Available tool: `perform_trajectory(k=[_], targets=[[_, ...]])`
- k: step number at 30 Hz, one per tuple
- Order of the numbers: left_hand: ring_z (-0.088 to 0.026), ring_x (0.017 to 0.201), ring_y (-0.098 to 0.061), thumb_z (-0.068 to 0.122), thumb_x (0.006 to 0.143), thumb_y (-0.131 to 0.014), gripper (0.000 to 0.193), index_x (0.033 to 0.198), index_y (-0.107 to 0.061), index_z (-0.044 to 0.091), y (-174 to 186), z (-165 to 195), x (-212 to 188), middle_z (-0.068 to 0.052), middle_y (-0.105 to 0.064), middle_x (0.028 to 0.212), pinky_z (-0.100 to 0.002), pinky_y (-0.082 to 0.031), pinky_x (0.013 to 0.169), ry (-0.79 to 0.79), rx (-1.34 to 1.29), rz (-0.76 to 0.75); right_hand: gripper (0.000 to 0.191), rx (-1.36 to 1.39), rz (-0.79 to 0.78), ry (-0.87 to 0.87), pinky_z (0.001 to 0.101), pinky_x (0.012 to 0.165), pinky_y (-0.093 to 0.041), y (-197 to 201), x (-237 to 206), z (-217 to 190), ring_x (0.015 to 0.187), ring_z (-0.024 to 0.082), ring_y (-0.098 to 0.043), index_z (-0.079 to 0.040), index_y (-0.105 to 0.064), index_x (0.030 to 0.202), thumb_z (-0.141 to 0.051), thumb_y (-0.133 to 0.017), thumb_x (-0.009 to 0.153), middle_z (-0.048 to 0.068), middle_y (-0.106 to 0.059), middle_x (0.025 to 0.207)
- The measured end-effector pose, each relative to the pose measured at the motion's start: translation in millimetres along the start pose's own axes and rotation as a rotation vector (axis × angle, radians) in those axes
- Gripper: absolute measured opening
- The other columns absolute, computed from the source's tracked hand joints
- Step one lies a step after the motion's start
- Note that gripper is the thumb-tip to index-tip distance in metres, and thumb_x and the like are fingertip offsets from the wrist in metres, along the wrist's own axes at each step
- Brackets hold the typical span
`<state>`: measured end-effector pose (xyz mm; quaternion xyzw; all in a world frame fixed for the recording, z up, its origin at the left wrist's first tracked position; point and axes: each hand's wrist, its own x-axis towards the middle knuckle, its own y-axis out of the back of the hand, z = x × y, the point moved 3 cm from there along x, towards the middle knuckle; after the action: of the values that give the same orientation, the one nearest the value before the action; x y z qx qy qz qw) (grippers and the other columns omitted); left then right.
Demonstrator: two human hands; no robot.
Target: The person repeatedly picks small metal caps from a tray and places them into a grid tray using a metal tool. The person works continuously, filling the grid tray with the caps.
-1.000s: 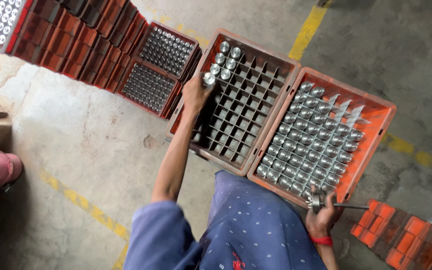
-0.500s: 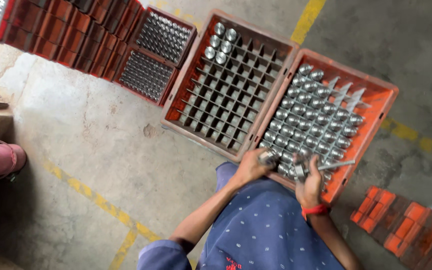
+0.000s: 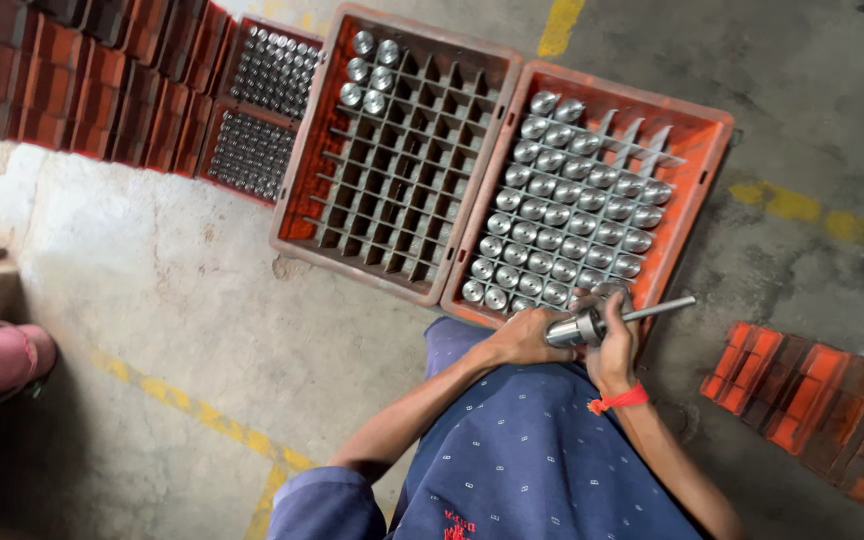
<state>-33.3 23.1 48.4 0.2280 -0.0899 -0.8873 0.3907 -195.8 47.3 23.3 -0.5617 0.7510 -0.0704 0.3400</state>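
Over the near edge of the full crate, the left hand grips a metal cylinder while the right hand holds a thin rod. Beside it, the divided crate holds only five cylinders, so most cells remain unfilled.

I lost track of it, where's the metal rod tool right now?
In the head view, the metal rod tool is in the right hand, low and right of centre, beside the left hand, at the near edge of the fuller orange crate.
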Motion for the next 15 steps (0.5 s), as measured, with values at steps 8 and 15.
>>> perform_trajectory(k=[8,15], targets=[[-0.041,0.084,-0.072,0.054,0.089,-0.072,0.066,0.134,-0.060,0.007,94,17,109,-0.022,-0.074,0.097,-0.053,-0.055,0.075,-0.128,0.470,0.457,0.034,0.359,0.335,0.209,0.0349,0.090,-0.049,117,13,-33,0.103,0.021,-0.068,-0.010,-0.064,0.120,-0.041,-0.055,0.111,0.006,-0.072,0.110],[-0.048,0.110,-0.067,0.021,0.099,-0.065,0.058,0.152,-0.043,0.011,156,62,167,-0.027,-0.057,0.137,-0.050,-0.054,0.095,-0.518,0.522,0.736,0.031,0.372,0.383,0.229,0.0368,0.103,-0.052,110,-17,-27,0.105,0.022,-0.067,-0.009,-0.063,0.117,-0.038,-0.058,0.110,0.002,-0.070,0.109]])
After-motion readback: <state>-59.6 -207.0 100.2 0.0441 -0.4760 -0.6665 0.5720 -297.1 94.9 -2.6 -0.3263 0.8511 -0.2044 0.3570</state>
